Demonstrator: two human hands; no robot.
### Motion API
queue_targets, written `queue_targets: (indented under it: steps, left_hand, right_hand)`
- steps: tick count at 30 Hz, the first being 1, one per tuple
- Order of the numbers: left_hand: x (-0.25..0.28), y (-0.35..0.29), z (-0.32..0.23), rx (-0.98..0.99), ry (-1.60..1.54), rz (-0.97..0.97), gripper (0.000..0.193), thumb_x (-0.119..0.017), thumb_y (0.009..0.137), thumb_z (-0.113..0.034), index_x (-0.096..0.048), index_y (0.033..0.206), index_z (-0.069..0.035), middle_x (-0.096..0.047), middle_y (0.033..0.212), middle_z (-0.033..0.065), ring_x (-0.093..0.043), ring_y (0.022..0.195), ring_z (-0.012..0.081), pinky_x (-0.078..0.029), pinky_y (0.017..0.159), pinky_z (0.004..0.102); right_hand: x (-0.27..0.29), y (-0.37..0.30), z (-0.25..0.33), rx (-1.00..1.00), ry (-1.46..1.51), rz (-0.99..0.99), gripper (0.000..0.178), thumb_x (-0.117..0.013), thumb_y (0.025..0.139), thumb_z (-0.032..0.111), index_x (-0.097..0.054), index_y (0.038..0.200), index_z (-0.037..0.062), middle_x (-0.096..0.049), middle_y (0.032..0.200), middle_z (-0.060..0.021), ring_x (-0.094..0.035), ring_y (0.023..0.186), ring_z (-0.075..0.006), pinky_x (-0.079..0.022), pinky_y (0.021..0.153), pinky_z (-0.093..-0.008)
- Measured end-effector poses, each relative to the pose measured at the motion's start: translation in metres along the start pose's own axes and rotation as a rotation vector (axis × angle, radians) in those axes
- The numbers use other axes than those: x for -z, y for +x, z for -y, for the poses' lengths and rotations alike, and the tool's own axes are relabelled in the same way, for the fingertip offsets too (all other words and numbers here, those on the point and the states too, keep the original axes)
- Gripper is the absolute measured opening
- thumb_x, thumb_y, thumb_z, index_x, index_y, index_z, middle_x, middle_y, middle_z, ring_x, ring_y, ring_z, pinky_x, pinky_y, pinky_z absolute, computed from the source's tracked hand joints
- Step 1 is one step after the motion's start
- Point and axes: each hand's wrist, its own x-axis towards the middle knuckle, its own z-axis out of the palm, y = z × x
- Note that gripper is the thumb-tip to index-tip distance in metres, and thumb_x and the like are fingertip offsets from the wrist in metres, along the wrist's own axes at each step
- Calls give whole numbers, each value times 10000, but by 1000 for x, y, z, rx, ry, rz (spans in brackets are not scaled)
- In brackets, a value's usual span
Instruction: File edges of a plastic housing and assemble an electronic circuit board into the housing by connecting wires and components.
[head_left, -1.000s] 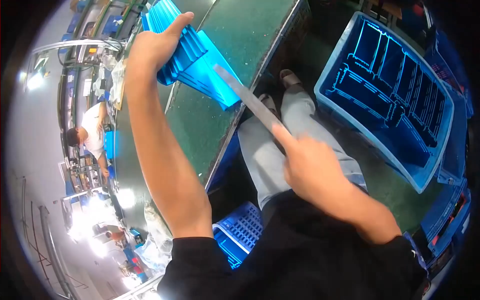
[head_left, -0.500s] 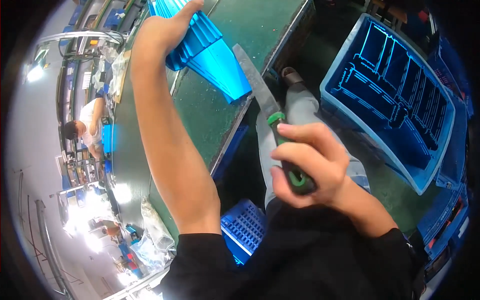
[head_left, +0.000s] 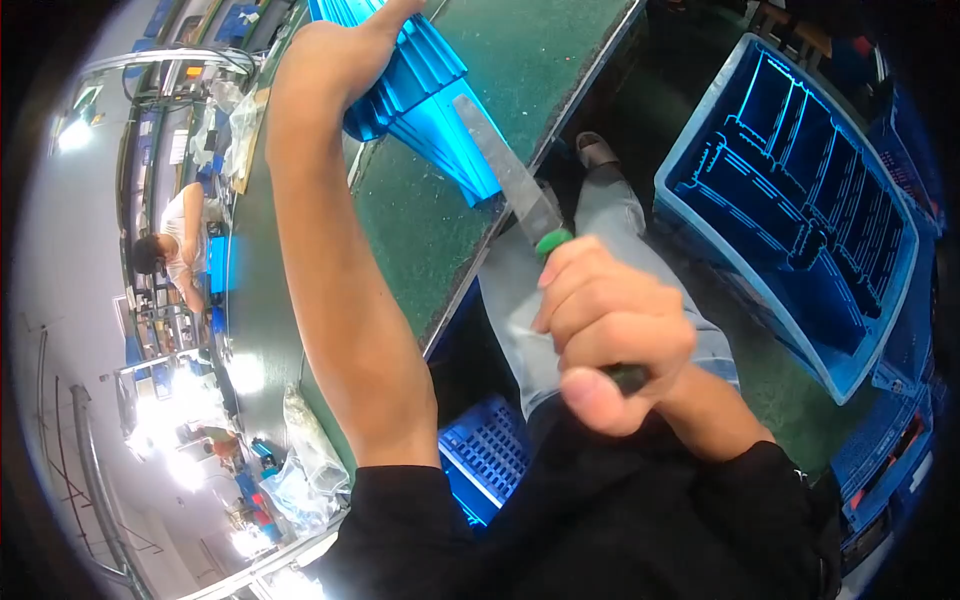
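My left hand (head_left: pixel 335 60) reaches to the top edge of the view and grips a shiny blue ribbed metal part (head_left: pixel 425 65) on the green workbench; its thumb shows, and the other fingers are mostly hidden. A smooth flat end of the part points toward the bench edge. In my right hand (head_left: pixel 625 325) is a flat hand file with a long grey metal blade (head_left: pixel 498 160). The fingers wrap round its green and black handle, hiding most of it. The blade points up and left, its tip at or just over the blue part; contact cannot be told.
On the right stands a large blue crate (head_left: pixel 740 265) holding dark blue parts with bright edges. A blue perforated basket (head_left: pixel 490 450) is below the green bench (head_left: pixel 410 245). Clear plastic bags (head_left: pixel 305 480) lie at the lower left. Another person (head_left: pixel 180 240) works across the bench.
My right hand has turned over on the handle, its knuckles now upward, and the file has shifted slightly left at its tip. My left hand still holds the blue part.
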Motion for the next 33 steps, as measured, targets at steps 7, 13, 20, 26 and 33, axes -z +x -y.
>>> queue_targets:
  steps: [7, 13, 20, 26, 33]
  left_hand:
    - [-8, 4, 0, -69, 37, -48, 909, -547, 812, -779, -680, 886, 118, -656, 862, 357, -688, 864, 432, -516, 792, 452]
    - [-8, -2, 0, -142, -165, -6, 791, -572, 846, -717, -694, 875, 63, -660, 815, 316, -679, 788, 386, -508, 758, 438]
    - [-10, 80, 52, -54, -15, 111, 1225, -503, 637, -943, -640, 1077, 193, -649, 1028, 327, -637, 1014, 363, -460, 931, 438]
    - [-31, 96, 42, -152, 72, 100, 1227, -446, 672, -949, -594, 1189, 153, -610, 1142, 393, -591, 1144, 457, -415, 1007, 456]
    - [-27, 86, 38, -85, -41, 141, 1232, -492, 668, -932, -585, 1175, 188, -620, 1130, 373, -595, 1140, 427, -422, 998, 464]
  right_hand:
    - [6, 12, -50, -16, 31, -134, 119, -564, 781, 96, -545, 684, 29, -589, 715, -94, -591, 675, -252, -465, 754, -446]
    - [-1, -8, -11, -46, 24, -38, 113, -606, 763, 82, -553, 673, 38, -579, 684, -60, -595, 646, -235, -472, 720, -417]
    - [-3, 21, -32, 8, 110, -129, 138, -581, 790, 98, -546, 677, 28, -579, 691, -90, -565, 630, -251, -462, 676, -421]
    - [7, -21, -8, 16, 75, -142, 144, -586, 767, 97, -541, 649, 26, -585, 686, -93, -575, 626, -242, -465, 720, -425]
    - [-6, 27, -81, 16, 4, -194, 127, -557, 769, 45, -521, 654, 5, -560, 688, -115, -547, 634, -253, -452, 643, -346]
